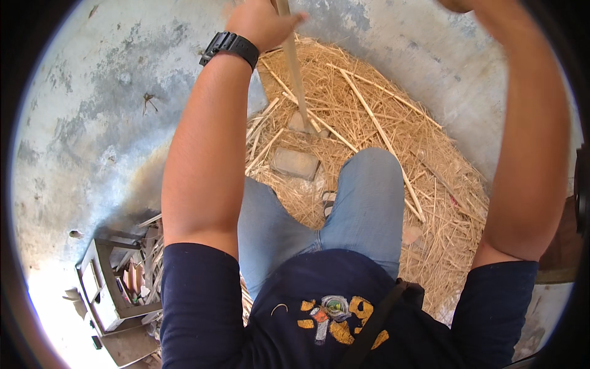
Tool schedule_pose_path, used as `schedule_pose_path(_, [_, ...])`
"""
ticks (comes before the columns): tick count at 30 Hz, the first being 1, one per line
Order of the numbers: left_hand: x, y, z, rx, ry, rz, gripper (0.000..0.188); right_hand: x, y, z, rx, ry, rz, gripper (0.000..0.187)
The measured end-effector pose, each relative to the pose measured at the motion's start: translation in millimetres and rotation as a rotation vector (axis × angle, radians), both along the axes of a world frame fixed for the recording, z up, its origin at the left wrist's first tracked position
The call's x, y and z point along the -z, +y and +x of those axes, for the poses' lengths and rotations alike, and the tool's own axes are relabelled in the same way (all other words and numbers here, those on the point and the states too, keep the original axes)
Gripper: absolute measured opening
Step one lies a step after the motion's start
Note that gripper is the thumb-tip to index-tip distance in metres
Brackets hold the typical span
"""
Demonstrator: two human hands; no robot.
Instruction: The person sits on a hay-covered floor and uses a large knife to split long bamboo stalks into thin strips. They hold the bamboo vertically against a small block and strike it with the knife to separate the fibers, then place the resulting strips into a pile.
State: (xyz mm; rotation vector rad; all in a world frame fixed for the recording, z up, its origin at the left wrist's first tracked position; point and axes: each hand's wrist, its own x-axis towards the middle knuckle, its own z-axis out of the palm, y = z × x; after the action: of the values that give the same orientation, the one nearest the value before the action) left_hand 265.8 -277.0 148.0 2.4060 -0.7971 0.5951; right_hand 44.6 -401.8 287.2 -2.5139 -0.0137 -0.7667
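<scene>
My left hand (261,26), with a black watch on its wrist, is raised at the top edge and closed around a long, pale bamboo strip (294,67). The strip slants down from the hand, its lower end beside a stone block (299,123) on the floor; its upper end is out of view. At the top right corner, my right hand (458,5) is raised and cut off by the frame, so its fingers and anything in them are hidden. Between my knees and the strip lies a grey brick (295,163).
Straw-like shavings (369,117) and loose thin sticks (381,126) cover the floor ahead and to the right. A stained grey wall (104,104) curves around. At lower left a wooden frame (101,289) stands beside scrap wood. My jeans-clad knees (372,184) are bent below.
</scene>
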Motion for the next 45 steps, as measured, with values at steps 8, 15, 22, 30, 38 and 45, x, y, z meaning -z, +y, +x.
schedule_pose_path(8, [57.0, 14.6, 8.6, -0.049, 0.202, 0.097, 0.086, 4.2, -10.4, 7.1, 0.078, 0.02, -0.068, 0.034])
schedule_pose_path(15, [37.0, -11.0, -8.4, -0.049, 0.104, -0.172, 0.056, 14.8, -33.2, 34.0, -0.073, -0.24, -0.201, 0.04])
schedule_pose_path(22, [30.0, -12.2, -3.7, -0.15, 0.099, -0.233, 0.032, 6.6, -25.8, 19.3, -0.054, -0.159, -0.123, 0.041])
schedule_pose_path(30, [-10.5, -15.8, -23.2, -0.158, -0.098, -0.239, 0.033, -35.7, 33.8, -39.6, 0.273, 0.005, -0.015, 0.035])
schedule_pose_path(38, [22.3, 26.3, -20.8, 0.027, 0.246, 0.122, 0.114, -4.2, -12.6, 12.2, 0.018, 0.05, -0.062, 0.032])
schedule_pose_path(45, [39.3, 38.9, -13.1, -0.052, 0.27, -0.018, 0.105, 19.3, 1.1, 19.0, 0.116, -0.243, -0.19, 0.034])
